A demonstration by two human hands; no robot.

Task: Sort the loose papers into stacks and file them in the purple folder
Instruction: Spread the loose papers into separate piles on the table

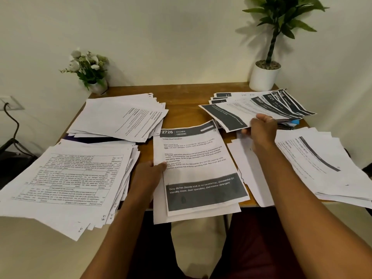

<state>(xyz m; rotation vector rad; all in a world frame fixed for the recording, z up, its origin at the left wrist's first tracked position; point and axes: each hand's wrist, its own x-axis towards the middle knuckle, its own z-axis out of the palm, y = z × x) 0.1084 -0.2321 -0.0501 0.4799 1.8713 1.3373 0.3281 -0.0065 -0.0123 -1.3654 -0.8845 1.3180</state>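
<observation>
Several paper piles cover a small wooden table point(181, 93). My left hand point(150, 174) grips the left edge of a small stack point(198, 170) headed "2726 Kitchen, Load Dishwasher" at the table's front middle. My right hand point(261, 129) pinches the near edge of a sheet with a dark band point(227, 115), on a fanned pile point(267, 105) at the back right. A sliver of the purple folder point(86, 138) shows under the back-left pile point(122, 115). A pile of table-printed pages point(68, 178) lies front left, another pile point(318, 166) front right.
A white pot with flowers point(91, 71) stands at the back left corner, a potted green plant point(265, 73) at the back right. A blue object point(292, 122) peeks from under the fanned pile. Front-left and middle papers overhang the table's near edge. A wall socket with cable point(10, 105) is at left.
</observation>
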